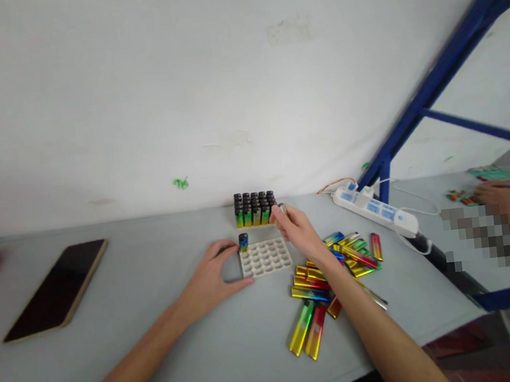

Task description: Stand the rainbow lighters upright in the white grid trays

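Observation:
My left hand (210,278) spans the left side of a white tray with rows of small slots (266,258), thumb at its front edge and fingers at its back left corner. Beside those fingertips, a blue lighter with a black top (243,242) stands upright in the corner slot. My right hand (296,228) is closed in a pinch behind the tray; a shiny metal lighter end (283,207) shows at its fingers, the rest hidden. Just left of it, a block of green-yellow lighters with black tops (256,210) stands upright in rows.
Loose shiny lighters (311,292) lie piled under and around my right forearm. A white power strip (368,206) with cables lies behind them, near a blue metal frame (426,85). A phone (58,289) lies at left. Another person's hands (503,192) are at far right.

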Demonstrator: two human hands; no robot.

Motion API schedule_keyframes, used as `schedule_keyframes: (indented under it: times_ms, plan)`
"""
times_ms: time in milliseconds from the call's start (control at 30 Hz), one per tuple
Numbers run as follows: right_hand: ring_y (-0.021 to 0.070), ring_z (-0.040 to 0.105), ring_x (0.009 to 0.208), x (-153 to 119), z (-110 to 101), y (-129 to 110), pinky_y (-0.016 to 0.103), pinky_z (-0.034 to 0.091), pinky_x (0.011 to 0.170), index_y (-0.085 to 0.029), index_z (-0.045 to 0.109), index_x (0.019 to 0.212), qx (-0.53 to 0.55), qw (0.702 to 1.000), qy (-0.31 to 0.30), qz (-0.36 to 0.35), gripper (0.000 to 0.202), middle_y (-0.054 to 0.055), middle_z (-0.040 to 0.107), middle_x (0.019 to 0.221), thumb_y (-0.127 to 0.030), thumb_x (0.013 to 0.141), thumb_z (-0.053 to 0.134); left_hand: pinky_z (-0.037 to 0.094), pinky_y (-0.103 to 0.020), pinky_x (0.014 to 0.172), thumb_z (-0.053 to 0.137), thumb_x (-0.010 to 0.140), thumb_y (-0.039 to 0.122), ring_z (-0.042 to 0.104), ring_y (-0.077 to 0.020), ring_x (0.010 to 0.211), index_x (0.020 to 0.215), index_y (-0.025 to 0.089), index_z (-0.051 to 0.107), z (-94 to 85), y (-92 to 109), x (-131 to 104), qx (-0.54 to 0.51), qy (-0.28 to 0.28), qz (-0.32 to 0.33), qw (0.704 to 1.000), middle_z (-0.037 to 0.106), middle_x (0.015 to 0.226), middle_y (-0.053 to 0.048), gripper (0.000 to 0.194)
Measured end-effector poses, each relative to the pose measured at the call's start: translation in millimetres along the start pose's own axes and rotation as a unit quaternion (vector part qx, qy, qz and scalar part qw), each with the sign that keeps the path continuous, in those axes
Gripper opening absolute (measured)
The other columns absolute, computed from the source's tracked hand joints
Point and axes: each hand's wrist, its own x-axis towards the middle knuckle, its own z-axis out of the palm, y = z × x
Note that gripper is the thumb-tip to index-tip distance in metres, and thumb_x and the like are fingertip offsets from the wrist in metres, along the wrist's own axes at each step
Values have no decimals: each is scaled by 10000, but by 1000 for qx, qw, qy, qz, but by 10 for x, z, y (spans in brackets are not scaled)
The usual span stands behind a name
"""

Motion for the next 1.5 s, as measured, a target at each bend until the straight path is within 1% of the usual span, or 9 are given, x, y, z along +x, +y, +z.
schedule_keyframes:
  times_ms: [133,367,667,900,1000,1133,1300,1367,1500]
  plan:
    - [163,404,667,-160,212,-48,324,323,635,-297,434,698,-68,998,13,-1,752,-55,419,657,-935,1046,627,666,-609,1321,1019,922,683,799,-413,1428,1478,272,864,-9,26,-10,-1,-3,-2,1000,827,1523,-131,708]
    - [163,432,643,-256,347,78,326,323,651,-303,414,689,-129,991,9,29,454,-56,467,641,-523,1033,612,654,-608,1338,1028,899,705,792,-418,1449,1484,267,872,-41,34,6,-2,-17,-12,1000,823,1542,-133,747]
    - [193,485,672,-331,290,-2,318,350,665,-299,487,792,-133,991,-22,-24,505,-42,557,677,-613,1153,646,640,-609,1357,1017,913,705,777,-414,1463,1492,282,861,-41,55,-5,8,-22,-18,1000,812,1554,-121,734]
    - [182,461,653,-309,297,85,324,295,666,-299,437,721,-167,986,-8,6,403,-49,506,656,-375,1074,615,621,-628,1367,988,931,751,759,-424,1481,1514,258,848,-32,32,-2,5,-24,-10,1000,805,1561,-137,776]
    - [190,485,676,-289,278,80,321,326,692,-299,483,799,-171,985,2,2,384,-51,547,696,-449,1134,597,622,-632,1363,984,938,742,759,-425,1479,1512,260,845,-34,30,-1,5,-24,-9,1000,803,1559,-139,763]
    - [226,615,777,-317,241,42,321,444,752,-303,532,953,-168,985,-18,-39,336,-21,652,812,-512,1216,545,630,-642,1349,1001,932,708,761,-428,1469,1500,276,850,-45,51,5,7,-28,-8,1000,810,1551,-136,730]
    - [270,717,974,-349,217,21,342,549,824,-299,557,922,-203,969,-54,-128,427,78,732,995,-551,1264,518,625,-627,1348,994,940,713,759,-423,1453,1503,258,849,-50,84,11,11,-29,-8,999,812,1529,-144,738]
    - [266,717,929,-346,208,30,346,549,831,-293,577,894,-239,960,-63,-134,480,72,737,949,-591,1270,549,627,-624,1342,990,939,721,760,-421,1449,1496,255,850,-49,85,10,11,-29,-7,999,814,1519,-141,740]
    - [247,716,763,-341,200,71,334,508,764,-289,615,902,-282,952,-86,-75,472,28,752,801,-580,1273,615,634,-616,1333,998,934,712,760,-414,1449,1506,278,843,-41,67,7,8,-26,-3,1000,814,1520,-128,735]
